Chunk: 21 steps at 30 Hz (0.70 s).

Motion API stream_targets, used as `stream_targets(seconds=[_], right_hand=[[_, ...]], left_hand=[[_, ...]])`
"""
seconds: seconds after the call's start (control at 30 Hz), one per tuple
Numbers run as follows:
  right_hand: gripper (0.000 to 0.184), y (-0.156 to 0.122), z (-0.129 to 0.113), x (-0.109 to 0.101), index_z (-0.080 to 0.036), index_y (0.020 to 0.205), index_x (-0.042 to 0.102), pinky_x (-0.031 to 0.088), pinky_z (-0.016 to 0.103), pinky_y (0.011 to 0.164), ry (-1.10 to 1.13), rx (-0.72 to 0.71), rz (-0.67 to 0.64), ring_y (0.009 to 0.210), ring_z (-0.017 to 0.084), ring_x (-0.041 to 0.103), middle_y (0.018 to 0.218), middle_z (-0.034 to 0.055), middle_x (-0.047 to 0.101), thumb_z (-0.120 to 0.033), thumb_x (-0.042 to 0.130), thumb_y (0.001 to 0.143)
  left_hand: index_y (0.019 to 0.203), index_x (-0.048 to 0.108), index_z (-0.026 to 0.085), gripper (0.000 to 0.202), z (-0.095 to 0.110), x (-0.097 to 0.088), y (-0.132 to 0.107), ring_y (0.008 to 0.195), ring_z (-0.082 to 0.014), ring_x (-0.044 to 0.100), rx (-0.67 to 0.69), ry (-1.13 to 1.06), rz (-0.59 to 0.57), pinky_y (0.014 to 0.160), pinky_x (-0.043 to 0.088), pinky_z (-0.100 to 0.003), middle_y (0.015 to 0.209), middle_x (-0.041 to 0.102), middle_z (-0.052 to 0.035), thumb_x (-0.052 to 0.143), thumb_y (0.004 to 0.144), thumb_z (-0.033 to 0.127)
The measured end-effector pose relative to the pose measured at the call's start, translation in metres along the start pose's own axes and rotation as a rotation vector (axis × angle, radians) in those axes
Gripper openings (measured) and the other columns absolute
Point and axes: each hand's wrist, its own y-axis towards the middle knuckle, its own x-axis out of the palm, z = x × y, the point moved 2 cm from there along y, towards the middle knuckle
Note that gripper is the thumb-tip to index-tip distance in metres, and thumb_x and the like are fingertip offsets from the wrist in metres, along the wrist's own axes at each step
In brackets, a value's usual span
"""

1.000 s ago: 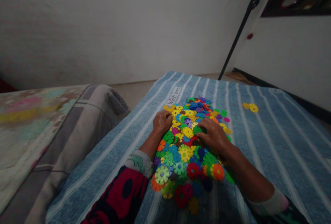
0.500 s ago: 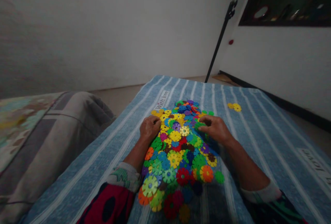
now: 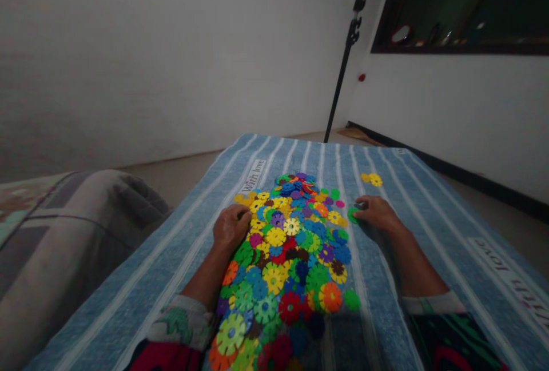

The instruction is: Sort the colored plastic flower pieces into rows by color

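Note:
A heap of plastic notched discs in many colours spreads down the middle of the striped cloth. My right hand is just right of the heap, pinching a green notched disc between thumb and fingers, low over the cloth. At the heap's left edge rests my left hand, its fingers curled and thumb pressed in beside the yellow discs; whatever they hold, if anything, is hidden.
Two yellow discs lie apart on the blue striped cloth at the far right. A black stand with a lamp panel rises behind the table. Grey fabric covers something at the left.
My right hand has moved rightward off the heap with a green disc in its fingers. My left hand stays by the heap's left edge. The camera view has shifted somewhat.

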Motion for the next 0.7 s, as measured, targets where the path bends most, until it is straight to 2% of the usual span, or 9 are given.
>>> stream_targets(seconds=[0.1,0.17,0.23,0.33,0.5,0.7], right_hand=[[0.051,-0.003,-0.002,-0.001,-0.017,0.116,0.069,0.047,0.03,0.076,-0.085,-0.071,-0.079,0.091,0.024,0.067,0.1,0.0096,0.073,-0.029,0.072,0.067],[0.052,-0.008,-0.007,-0.001,-0.02,0.118,0.068,0.046,0.029,0.078,-0.162,-0.124,-0.116,0.097,0.024,0.065,0.107,0.0093,0.071,-0.028,0.072,0.066],[0.045,-0.013,-0.016,0.0,-0.021,0.114,0.069,0.044,0.029,0.075,-0.269,-0.164,-0.128,0.098,0.024,0.064,0.109,0.0099,0.07,-0.024,0.068,0.069],[0.033,-0.019,-0.032,0.003,-0.02,0.104,0.071,0.042,0.028,0.068,-0.4,-0.203,-0.139,0.09,0.022,0.065,0.102,0.0116,0.069,-0.013,0.057,0.075],[0.032,-0.026,-0.053,0.008,-0.018,0.1,0.072,0.042,0.029,0.069,-0.424,-0.236,-0.126,0.092,0.023,0.063,0.101,0.0148,0.068,-0.006,0.053,0.077],[0.027,-0.024,-0.057,0.011,-0.015,0.093,0.071,0.042,0.029,0.07,-0.459,-0.225,-0.166,0.093,0.024,0.062,0.1,0.0153,0.065,-0.005,0.051,0.079]], left_hand=[[0.076,0.07,0.021,0.031,0.001,-0.001,0.0,0.088,-0.0224,0.065,0.001,-0.002,0.0,0.077,0.049,-0.032,0.09,0.072,-0.0053,0.042,0.076,0.036],[0.075,0.07,0.021,0.032,0.002,-0.002,0.001,0.089,-0.0231,0.066,-0.004,-0.001,-0.003,0.078,0.048,-0.033,0.091,0.072,-0.0058,0.042,0.076,0.037],[0.074,0.069,0.021,0.032,0.002,-0.003,0.001,0.088,-0.0233,0.066,-0.01,0.001,-0.013,0.077,0.048,-0.033,0.09,0.072,-0.006,0.042,0.076,0.038],[0.073,0.068,0.023,0.032,0.002,-0.005,0.001,0.088,-0.0233,0.066,-0.009,0.001,-0.01,0.076,0.049,-0.032,0.089,0.072,-0.005,0.041,0.076,0.039],[0.073,0.068,0.024,0.032,-0.001,-0.007,0.004,0.088,-0.0232,0.066,-0.012,0.019,-0.017,0.075,0.049,-0.031,0.091,0.073,-0.0035,0.042,0.075,0.041],[0.076,0.071,0.023,0.034,-0.001,-0.011,0.006,0.089,-0.0228,0.067,-0.007,0.041,-0.016,0.076,0.05,-0.029,0.092,0.075,-0.0038,0.042,0.074,0.043]])
